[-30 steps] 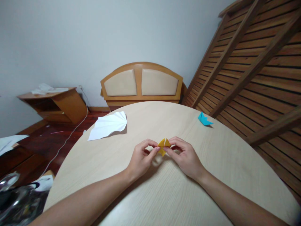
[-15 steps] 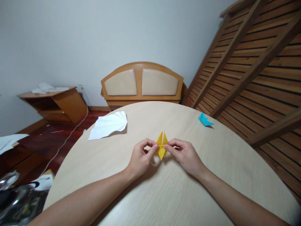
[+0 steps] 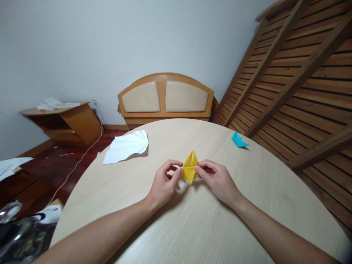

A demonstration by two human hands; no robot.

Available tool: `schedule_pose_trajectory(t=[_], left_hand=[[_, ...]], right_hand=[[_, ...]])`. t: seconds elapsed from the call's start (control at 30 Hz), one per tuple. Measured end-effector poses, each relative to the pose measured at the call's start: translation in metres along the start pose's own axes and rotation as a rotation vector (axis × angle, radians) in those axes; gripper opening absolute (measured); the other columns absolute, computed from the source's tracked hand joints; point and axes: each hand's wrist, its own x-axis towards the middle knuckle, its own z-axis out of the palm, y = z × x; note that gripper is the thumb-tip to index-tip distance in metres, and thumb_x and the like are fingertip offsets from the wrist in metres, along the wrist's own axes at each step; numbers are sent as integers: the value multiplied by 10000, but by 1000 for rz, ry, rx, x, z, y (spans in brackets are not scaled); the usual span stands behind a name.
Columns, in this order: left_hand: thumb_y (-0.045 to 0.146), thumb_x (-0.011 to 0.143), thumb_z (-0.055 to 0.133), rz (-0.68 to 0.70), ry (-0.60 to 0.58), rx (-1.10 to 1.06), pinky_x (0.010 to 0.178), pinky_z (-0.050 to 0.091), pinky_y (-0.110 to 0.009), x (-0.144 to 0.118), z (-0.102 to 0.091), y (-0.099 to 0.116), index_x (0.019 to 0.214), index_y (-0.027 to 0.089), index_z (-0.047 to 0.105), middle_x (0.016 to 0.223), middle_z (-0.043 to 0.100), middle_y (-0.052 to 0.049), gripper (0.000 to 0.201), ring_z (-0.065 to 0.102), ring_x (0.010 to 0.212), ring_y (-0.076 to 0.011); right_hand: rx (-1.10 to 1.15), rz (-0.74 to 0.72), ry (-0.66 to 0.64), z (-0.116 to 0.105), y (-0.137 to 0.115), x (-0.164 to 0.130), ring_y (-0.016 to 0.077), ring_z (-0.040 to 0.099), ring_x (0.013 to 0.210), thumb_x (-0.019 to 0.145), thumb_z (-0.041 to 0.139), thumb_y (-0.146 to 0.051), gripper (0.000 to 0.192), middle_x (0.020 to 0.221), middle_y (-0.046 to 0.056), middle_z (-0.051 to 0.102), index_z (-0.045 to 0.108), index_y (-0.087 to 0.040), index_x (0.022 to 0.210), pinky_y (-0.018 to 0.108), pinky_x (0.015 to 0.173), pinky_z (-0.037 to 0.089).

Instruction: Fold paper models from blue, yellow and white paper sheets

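A small yellow folded paper piece point(image 3: 190, 171) is held up just above the table, with two points at its top and one at the bottom. My right hand point(image 3: 218, 179) pinches its right edge between thumb and fingers. At the left corner of the paper, my left hand point(image 3: 165, 179) has its thumb and index fingertips slightly parted, close beside the edge. The curled lower fingers of both hands are partly hidden.
On the round wooden table point(image 3: 176, 227) lie a creased white paper sheet point(image 3: 128, 146) at left and a blue folded paper piece point(image 3: 239, 140) at right. Behind stands a headboard point(image 3: 165, 95); wooden slats point(image 3: 297, 84) lean at right.
The yellow paper has shifted slightly up and right with my right hand and tilted a little. My left thumb has slid off its front and moved left.
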Motion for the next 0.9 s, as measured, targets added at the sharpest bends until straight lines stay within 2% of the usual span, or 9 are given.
schedule_pose_trajectory(t=[0.1, 0.2, 0.47, 0.7, 0.83, 0.9], left_hand=[[388, 878, 648, 53, 13, 23, 497, 474, -189, -1, 0, -1, 1003, 156, 635, 981, 661, -86, 264, 632, 787, -160], [350, 859, 675, 75, -2, 52, 489, 454, -177, 0, 0, -3, 999, 156, 633, 967, 674, -84, 243, 638, 802, -160], [308, 878, 649, 66, -15, 115, 551, 467, -207, 1, 0, -6, 915, 159, 675, 850, 711, -46, 156, 647, 729, -146], [203, 882, 614, 183, -72, 203, 549, 452, -194, 0, -1, -4, 891, 176, 690, 880, 704, -44, 80, 628, 751, -139], [199, 895, 617, 194, -99, 230, 569, 455, -197, 1, -3, -4, 882, 180, 701, 878, 708, -44, 87, 628, 778, -145], [198, 900, 618, 198, -114, 250, 578, 451, -199, 1, -4, -5, 880, 180, 706, 880, 710, -43, 92, 627, 787, -147]], right_hand=[[17, -11, 25, -2, 0, 2, 171, 674, 688, 866, 681, -437, 255, 727, 22, 677, 714, -191, 806, 291, 669, 584], [21, -34, 27, -2, 1, 3, 170, 665, 681, 872, 677, -428, 247, 705, 13, 658, 704, -196, 790, 290, 667, 584], [-80, -83, 15, -2, 5, 2, 181, 668, 808, 870, 675, -335, 161, 976, 65, 708, 720, -201, 947, 326, 740, 559], [-92, -95, 12, -4, 5, 1, 172, 625, 753, 805, 758, -311, 237, 925, 42, 695, 731, -231, 1027, 310, 647, 520], [-154, -197, -24, -6, 3, 1, 206, 647, 920, 847, 734, -323, 93, 999, 55, 682, 772, -254, 895, 331, 731, 525], [-204, -220, -23, -7, 2, 1, 208, 648, 934, 869, 712, -316, 89, 999, 54, 677, 769, -250, 849, 335, 753, 522]])
